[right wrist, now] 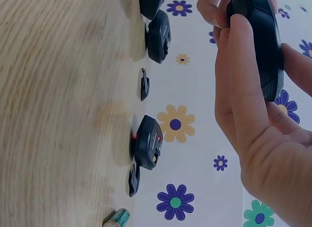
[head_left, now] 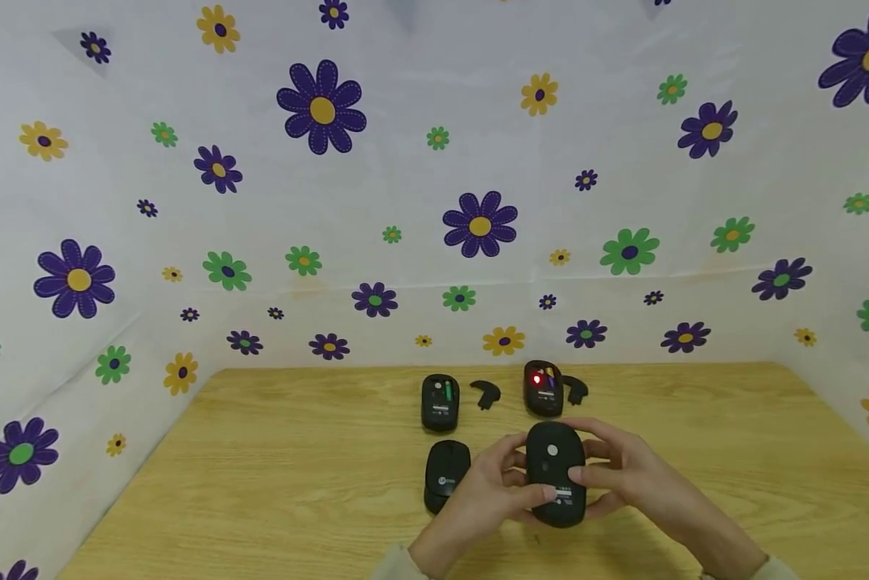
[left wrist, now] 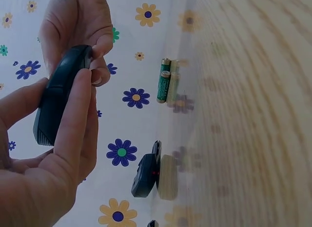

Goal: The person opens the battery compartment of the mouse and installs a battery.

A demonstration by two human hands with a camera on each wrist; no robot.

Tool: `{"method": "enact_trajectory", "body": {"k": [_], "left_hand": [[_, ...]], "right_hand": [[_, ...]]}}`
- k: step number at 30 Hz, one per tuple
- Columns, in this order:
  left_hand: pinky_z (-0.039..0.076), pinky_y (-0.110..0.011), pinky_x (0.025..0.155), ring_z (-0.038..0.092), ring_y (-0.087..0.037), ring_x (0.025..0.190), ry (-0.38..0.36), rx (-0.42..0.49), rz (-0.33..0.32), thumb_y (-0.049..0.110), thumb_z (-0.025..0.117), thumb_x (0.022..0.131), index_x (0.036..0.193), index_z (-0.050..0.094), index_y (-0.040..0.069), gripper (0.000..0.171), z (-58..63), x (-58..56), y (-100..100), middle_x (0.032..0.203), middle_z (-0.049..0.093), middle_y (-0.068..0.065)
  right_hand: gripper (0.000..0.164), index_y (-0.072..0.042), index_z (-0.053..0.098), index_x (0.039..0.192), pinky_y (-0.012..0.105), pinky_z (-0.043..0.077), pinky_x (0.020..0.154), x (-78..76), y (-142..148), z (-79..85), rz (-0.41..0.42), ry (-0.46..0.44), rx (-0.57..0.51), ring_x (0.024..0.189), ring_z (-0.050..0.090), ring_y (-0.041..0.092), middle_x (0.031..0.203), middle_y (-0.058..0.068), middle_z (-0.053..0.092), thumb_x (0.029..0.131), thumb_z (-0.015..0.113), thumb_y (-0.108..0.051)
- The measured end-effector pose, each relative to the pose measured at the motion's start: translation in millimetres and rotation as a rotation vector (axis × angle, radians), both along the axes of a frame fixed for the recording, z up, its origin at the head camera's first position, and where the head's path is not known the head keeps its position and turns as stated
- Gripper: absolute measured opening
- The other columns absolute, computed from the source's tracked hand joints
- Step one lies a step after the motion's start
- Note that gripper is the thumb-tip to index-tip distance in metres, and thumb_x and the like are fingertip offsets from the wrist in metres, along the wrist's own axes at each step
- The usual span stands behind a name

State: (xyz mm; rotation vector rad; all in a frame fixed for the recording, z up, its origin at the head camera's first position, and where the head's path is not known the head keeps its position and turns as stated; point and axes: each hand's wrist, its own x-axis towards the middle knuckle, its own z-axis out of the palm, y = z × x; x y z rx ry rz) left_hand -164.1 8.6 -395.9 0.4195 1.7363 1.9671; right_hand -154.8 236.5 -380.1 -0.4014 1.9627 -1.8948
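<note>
A black computer mouse (head_left: 559, 455) is held off the table between both hands, its underside with a pale round spot and a label facing the head camera. My left hand (head_left: 494, 485) grips its left side, thumb across the lower underside by the label. From the other side my right hand (head_left: 628, 467) holds it, thumb on the right edge and fingers behind. The wrist views show the mouse (left wrist: 57, 102) edge-on, with fingers curled round it. Another mouse (head_left: 443, 467), top side up with a logo, lies just beyond the left hand and is partly covered by it.
Farther back lie two upturned mice with uncovered battery bays, one mouse (head_left: 440, 415) with a green battery, the other mouse (head_left: 544, 399) glowing red. Beside them are curved black covers (head_left: 489, 395). Green batteries (left wrist: 164, 86) stand on the wooden table (head_left: 296, 451). Flowered cloth surrounds it.
</note>
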Motion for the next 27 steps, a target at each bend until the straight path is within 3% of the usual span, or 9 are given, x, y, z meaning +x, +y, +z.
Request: {"method": "enact_trajectory", "body": {"k": [11,27], "left_hand": [[0.064,-0.04,0.069,0.069,-0.021,0.093,-0.012,-0.011,0.002,-0.006,0.069,0.089,0.146,0.047,0.002,0.062,0.9,1.1,-1.1,0.107,0.064,-0.009],[0.064,-0.04,0.067,0.068,-0.019,0.089,0.005,-0.045,0.004,-0.007,0.07,0.089,0.144,0.051,0.003,0.059,4.0,4.4,1.3,0.105,0.063,-0.008]], "right_hand": [[0.067,0.006,0.028,0.153,0.05,0.063,0.067,0.3,-8.6,3.4,-0.044,0.037,0.057,0.098,0.068,0.032,0.116,0.019,0.06,0.098,0.065,-0.005],[0.058,0.004,0.036,0.149,0.049,0.063,0.062,5.0,-10.5,2.5,-0.071,0.096,0.09,0.095,0.069,0.035,0.118,0.025,0.062,0.098,0.063,0.0]]}}
